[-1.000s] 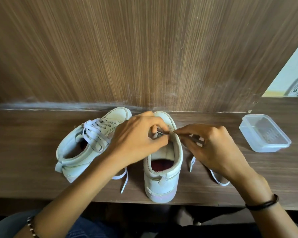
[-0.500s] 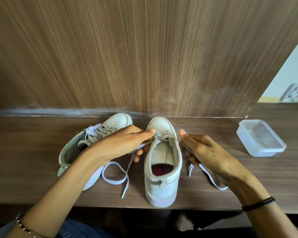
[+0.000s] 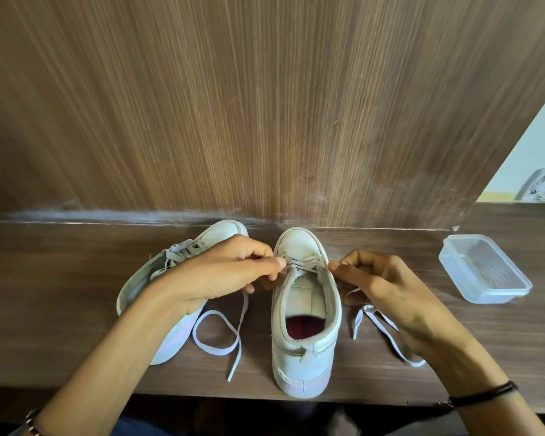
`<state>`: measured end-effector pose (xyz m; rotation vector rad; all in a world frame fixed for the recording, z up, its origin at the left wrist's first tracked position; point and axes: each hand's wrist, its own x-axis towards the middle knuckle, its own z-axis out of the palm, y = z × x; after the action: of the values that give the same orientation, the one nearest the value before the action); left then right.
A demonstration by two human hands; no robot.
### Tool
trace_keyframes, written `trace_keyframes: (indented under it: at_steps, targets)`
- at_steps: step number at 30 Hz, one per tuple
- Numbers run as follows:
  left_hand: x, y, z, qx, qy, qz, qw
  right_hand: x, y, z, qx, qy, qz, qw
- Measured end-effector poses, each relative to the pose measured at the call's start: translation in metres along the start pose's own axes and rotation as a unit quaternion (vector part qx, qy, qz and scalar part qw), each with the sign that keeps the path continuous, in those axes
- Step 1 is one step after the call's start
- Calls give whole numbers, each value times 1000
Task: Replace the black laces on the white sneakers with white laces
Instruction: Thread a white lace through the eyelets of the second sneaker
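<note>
Item 1. Centre sneaker (image 3: 306, 347), white, lower middle of the frame: upright on the wooden table (image 3: 51, 316), toe toward the wood panel (image 3: 265, 105), heel at the near edge.

Item 2. White lace (image 3: 302, 262): threaded through the eyelets nearest the toe. Its free ends lie on the table either side of the shoe, one looped at left, one trailing at right.

Item 3. Left hand (image 3: 224, 273): fingers curled, pinching the lace at the shoe's left eyelet row.

Item 4. Right hand (image 3: 381, 286): fingers curled and apparently pinching the lace at the right eyelet row; the contact is partly hidden.

Item 5. Second sneaker (image 3: 145, 287), left of centre: tipped on its side, with a pale second lace (image 3: 183, 251) fitted.

Item 6. Clear plastic container (image 3: 485, 272), right of the frame: well apart from the shoes.
</note>
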<state>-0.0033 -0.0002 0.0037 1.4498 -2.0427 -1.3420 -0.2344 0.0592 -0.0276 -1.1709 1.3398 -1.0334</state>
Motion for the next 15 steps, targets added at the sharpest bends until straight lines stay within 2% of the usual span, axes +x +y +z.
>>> trace_keyframes:
  at_steps: [10, 15]
  targets:
    - [-1, 0, -7, -11, -1, -4, 1000, -4, -6, -1, -4, -14, -23, 1000]
    - [2, 1, -6, -97, -1, -11, 995, -4, -6, 1, -27, -3, -22, 999]
